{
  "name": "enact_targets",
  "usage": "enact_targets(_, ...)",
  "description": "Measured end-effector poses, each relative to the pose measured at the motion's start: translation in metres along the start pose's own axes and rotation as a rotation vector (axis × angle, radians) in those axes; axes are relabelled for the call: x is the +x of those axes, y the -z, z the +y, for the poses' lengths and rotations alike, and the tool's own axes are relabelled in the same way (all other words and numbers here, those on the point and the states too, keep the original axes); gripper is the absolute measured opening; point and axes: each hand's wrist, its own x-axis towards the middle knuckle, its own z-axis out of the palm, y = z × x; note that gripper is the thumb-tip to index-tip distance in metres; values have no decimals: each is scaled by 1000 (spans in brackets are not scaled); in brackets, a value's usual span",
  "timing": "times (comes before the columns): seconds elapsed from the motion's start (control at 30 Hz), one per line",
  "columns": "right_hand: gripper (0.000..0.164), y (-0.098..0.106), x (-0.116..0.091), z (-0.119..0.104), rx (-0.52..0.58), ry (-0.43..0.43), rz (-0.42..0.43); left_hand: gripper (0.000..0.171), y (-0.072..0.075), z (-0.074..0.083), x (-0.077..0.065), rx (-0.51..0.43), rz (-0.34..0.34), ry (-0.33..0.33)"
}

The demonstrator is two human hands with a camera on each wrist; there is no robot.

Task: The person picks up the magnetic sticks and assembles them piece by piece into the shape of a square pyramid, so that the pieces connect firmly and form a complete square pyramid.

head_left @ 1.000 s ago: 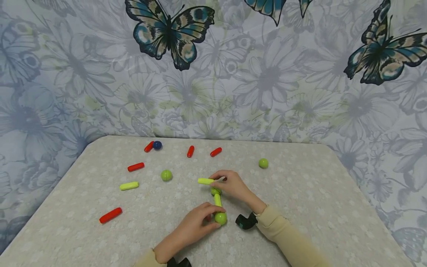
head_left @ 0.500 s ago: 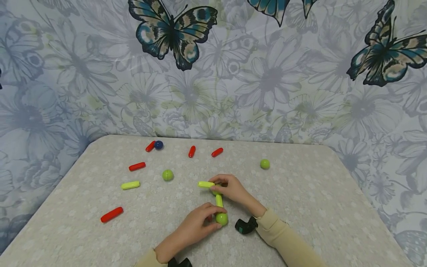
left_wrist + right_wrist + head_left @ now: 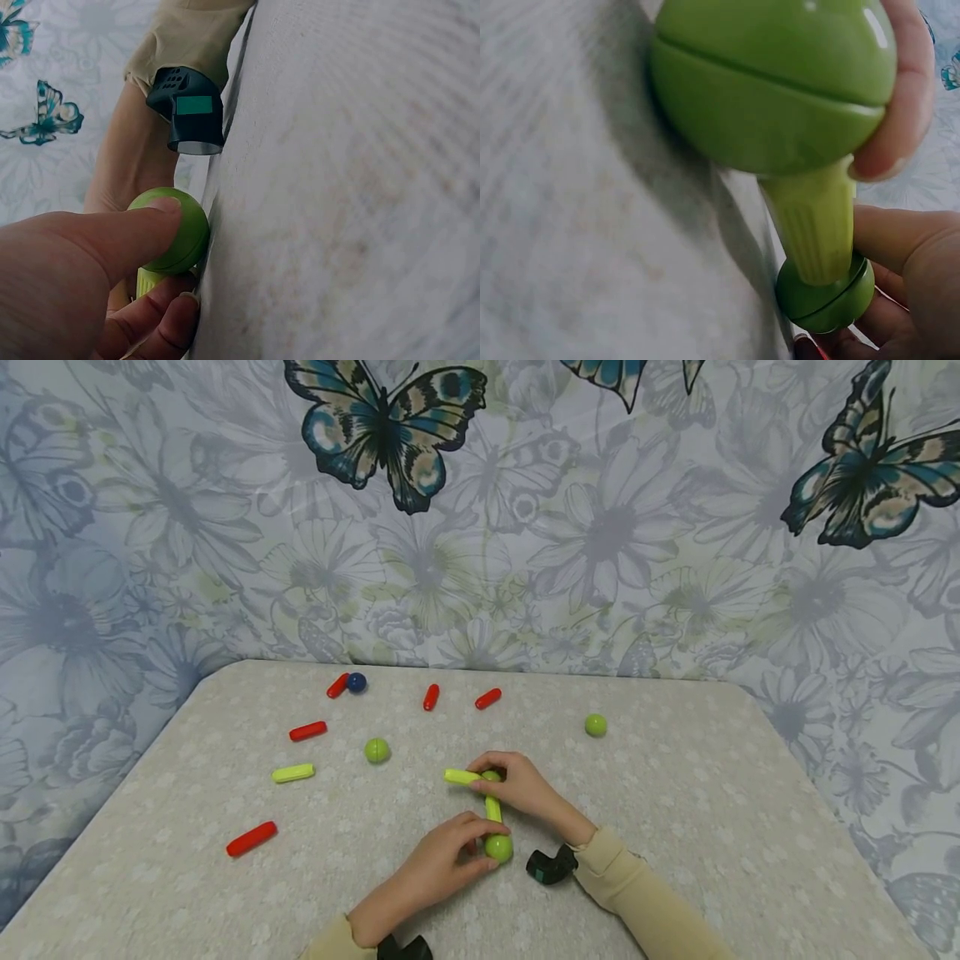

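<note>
A yellow-green stick [image 3: 492, 810] joins two green balls on the table. My left hand [image 3: 442, 860] grips the near ball [image 3: 498, 848], its thumb pressed on the ball in the left wrist view. At the far ball [image 3: 491, 775], my right hand [image 3: 521, 785] pinches a second yellow-green stick [image 3: 457, 776], which points left with its right end at that ball. The far ball fills the top of the right wrist view, where the joining stick [image 3: 814, 225] leads to the near ball [image 3: 829, 300]. Right-hand fingers hide the second stick's inner end.
Left of the hands lie another yellow-green stick [image 3: 293, 773], a loose green ball [image 3: 377, 750] and red sticks, one of them nearest [image 3: 251, 839]. Farther back are more red sticks [image 3: 431, 697] and a blue ball [image 3: 357, 682]. Another green ball [image 3: 596, 725] rests at right.
My right hand has come slightly nearer, bringing the second stick down level with the far ball. That ball now shows between thumb and fingers. The left hand keeps its grip.
</note>
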Motion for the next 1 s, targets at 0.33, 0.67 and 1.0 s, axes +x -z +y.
enact_targets(0.33,18,0,1,-2,-27,-17,-22,38,0,0,0,-2,2,-6)
enact_targets(0.67,22,-2,-1,0,1,8,-11,38,-1,0,1,-11,-3,5)
enact_targets(1.0,18,-1,-1,-1,-34,-7,-16,37,-1,0,1,-14,-6,12)
